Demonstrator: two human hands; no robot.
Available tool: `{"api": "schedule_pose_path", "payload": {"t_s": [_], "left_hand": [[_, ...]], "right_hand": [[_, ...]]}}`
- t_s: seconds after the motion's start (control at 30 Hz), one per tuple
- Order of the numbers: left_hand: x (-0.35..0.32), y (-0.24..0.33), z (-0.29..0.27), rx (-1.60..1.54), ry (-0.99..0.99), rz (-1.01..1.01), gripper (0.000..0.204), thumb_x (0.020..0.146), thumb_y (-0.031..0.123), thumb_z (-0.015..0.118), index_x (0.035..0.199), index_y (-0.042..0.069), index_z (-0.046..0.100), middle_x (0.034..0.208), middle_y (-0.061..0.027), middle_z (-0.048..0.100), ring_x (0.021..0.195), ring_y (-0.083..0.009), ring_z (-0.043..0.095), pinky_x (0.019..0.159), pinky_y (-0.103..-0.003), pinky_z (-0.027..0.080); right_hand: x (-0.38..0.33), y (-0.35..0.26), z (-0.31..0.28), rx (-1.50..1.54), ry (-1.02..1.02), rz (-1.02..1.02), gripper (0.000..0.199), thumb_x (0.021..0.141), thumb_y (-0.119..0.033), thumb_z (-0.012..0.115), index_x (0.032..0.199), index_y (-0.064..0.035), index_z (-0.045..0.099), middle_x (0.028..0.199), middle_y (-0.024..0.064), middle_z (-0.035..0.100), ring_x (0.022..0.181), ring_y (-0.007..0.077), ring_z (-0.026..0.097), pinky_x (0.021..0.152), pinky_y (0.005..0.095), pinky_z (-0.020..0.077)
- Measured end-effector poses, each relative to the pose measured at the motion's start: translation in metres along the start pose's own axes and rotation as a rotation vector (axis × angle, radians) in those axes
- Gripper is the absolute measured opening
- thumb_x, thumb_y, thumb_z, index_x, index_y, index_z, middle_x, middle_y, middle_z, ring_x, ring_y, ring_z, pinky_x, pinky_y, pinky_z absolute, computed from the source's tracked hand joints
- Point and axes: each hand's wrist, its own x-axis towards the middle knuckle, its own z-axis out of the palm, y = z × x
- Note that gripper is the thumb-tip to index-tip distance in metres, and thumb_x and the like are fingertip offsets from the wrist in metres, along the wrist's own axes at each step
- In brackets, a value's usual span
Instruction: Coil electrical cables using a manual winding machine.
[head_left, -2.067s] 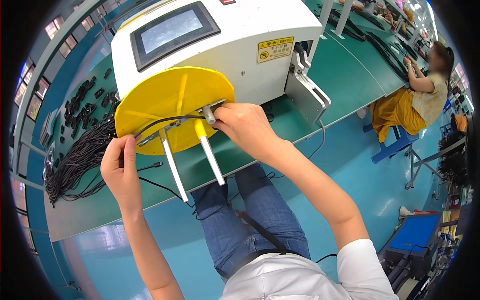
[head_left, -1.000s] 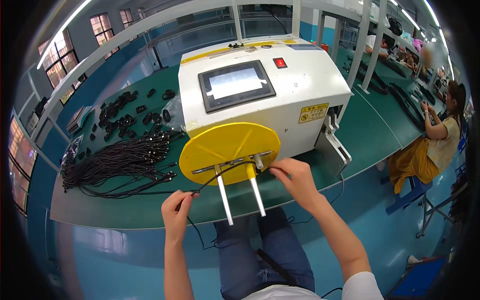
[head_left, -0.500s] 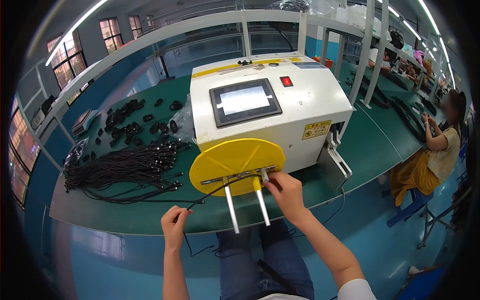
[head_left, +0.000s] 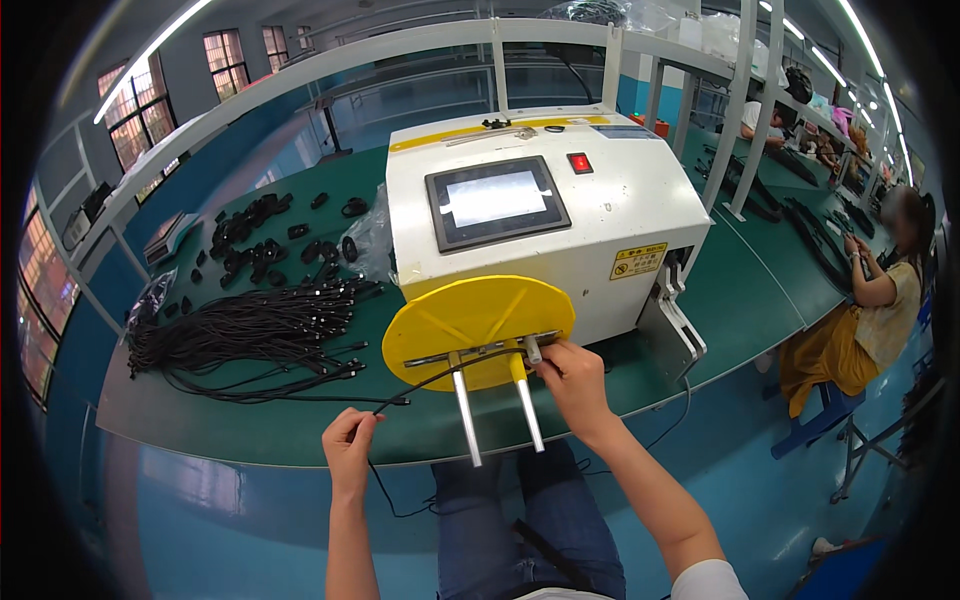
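Cable (head_left: 418,387), black and thin, runs in the head view from the left hand up across the face of a yellow disc (head_left: 450,315), over the two metal rods (head_left: 466,415) near their bases, toward a short grey peg (head_left: 533,349). The left hand (head_left: 349,447) pinches it between thumb and fingers, low and to the left of the disc, near the table's front edge. A black strand hangs below that hand, past the edge. The right hand (head_left: 578,383) has its fingers drawn narrow at the peg, by the disc's right side; whether they grip the cable there cannot be told. Behind the disc stands a white machine (head_left: 600,235) with a screen (head_left: 500,203) and a red switch (head_left: 580,163) on top. On the green table (head_left: 240,430), to the left, lie a bundle (head_left: 250,325) of black cables and, beyond it, scattered black parts (head_left: 260,260). Far right, a co-worker (head_left: 880,290) sits on a blue stool (head_left: 825,410).
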Motion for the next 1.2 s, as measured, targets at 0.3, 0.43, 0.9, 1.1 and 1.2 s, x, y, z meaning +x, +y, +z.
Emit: {"api": "schedule_pose_path", "payload": {"t_s": [0.3, 0.43, 0.9, 1.1, 1.2], "left_hand": [[-0.013, -0.003, -0.005, -0.029, -0.060, -0.038, 0.015, 0.090, 0.007, 0.058, 0.081, -0.003, 0.064, 0.067, 0.0038, 0.042, 0.052, -0.0024, 0.032, 0.047, -0.020, 0.021], [-0.012, -0.004, -0.007, -0.013, -0.041, -0.033, 0.016, 0.090, 0.008, 0.058, 0.081, -0.003, 0.064, 0.067, 0.0039, 0.042, 0.052, -0.0025, 0.032, 0.047, -0.020, 0.022], [0.002, -0.008, 0.003, 0.008, 0.104, -0.027, 0.016, 0.092, 0.011, 0.057, 0.084, -0.001, 0.064, 0.068, 0.0046, 0.042, 0.052, -0.0019, 0.031, 0.046, -0.020, 0.022], [0.005, -0.003, 0.008, -0.024, 0.218, -0.014, 0.017, 0.092, 0.012, 0.058, 0.084, -0.001, 0.064, 0.068, 0.0048, 0.043, 0.051, -0.0017, 0.031, 0.045, -0.020, 0.021], [0.009, 0.002, 0.009, -0.037, 0.250, 0.015, 0.017, 0.092, 0.012, 0.058, 0.084, -0.001, 0.064, 0.068, 0.0049, 0.043, 0.051, -0.0015, 0.031, 0.045, -0.020, 0.021]], "right_hand": [[-0.003, 0.002, -0.011, 0.047, -0.008, -0.014, 0.008, 0.079, -0.001, 0.066, 0.086, 0.0021, 0.065, 0.075, 0.0117, 0.063, 0.062, 0.0217, 0.062, 0.057, 0.0287, 0.0475], [-0.014, 0.003, -0.020, 0.067, -0.028, 0.028, 0.009, 0.080, 0.000, 0.065, 0.088, 0.0029, 0.065, 0.074, 0.0110, 0.062, 0.061, 0.0188, 0.061, 0.057, 0.0276, 0.0474], [-0.040, 0.017, -0.025, 0.124, -0.080, 0.126, 0.010, 0.085, 0.001, 0.058, 0.092, 0.0035, 0.065, 0.075, 0.0094, 0.062, 0.063, 0.0149, 0.061, 0.056, 0.0246, 0.0480], [-0.045, 0.018, -0.021, 0.147, -0.114, 0.140, 0.010, 0.085, 0.001, 0.058, 0.092, 0.0035, 0.065, 0.075, 0.0096, 0.062, 0.063, 0.0150, 0.061, 0.055, 0.0247, 0.0484], [-0.047, 0.018, -0.019, 0.143, -0.128, 0.130, 0.010, 0.085, 0.001, 0.058, 0.092, 0.0034, 0.066, 0.075, 0.0097, 0.063, 0.062, 0.0151, 0.062, 0.055, 0.0247, 0.0485]]}}
